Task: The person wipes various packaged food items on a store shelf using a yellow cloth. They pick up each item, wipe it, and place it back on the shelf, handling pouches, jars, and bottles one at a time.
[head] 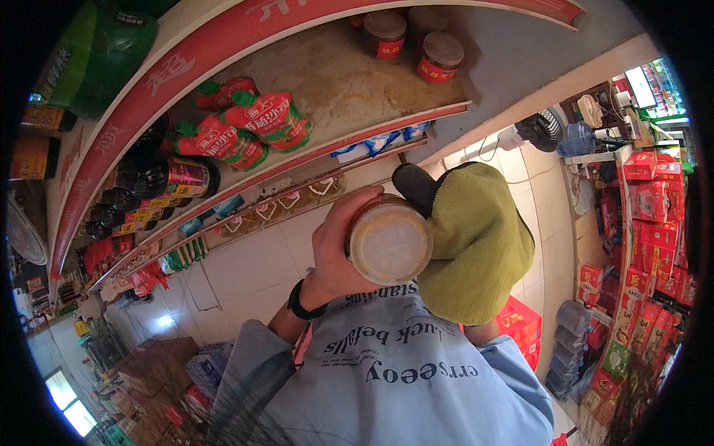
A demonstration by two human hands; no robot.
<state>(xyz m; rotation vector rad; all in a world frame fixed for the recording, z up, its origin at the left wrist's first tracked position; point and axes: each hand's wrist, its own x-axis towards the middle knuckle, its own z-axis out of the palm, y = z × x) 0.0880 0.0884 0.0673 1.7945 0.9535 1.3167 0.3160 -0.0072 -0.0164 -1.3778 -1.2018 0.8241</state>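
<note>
My left hand (332, 245), with a black band on its wrist, is wrapped around the side of a jar (391, 242). The jar's round, pale, translucent lid faces up at me, with yellowish smears around its edge. A yellow-green fleecy cloth (477, 240) with a dark reverse side presses against the jar's right side. It covers my right hand, so the fingers are hidden; only the wrist (482, 333) shows below it. Both hands are in front of my light blue shirt, near the shelf edge.
On the shelf board (346, 78) ahead stand several lidded jars (440, 56) with red labels, red spouted pouches (268, 120) and dark bottles (178, 178). Lower shelves hold more goods. To the right are a fan (541, 129), red boxes (650, 200) and clear plastic jugs (569, 340).
</note>
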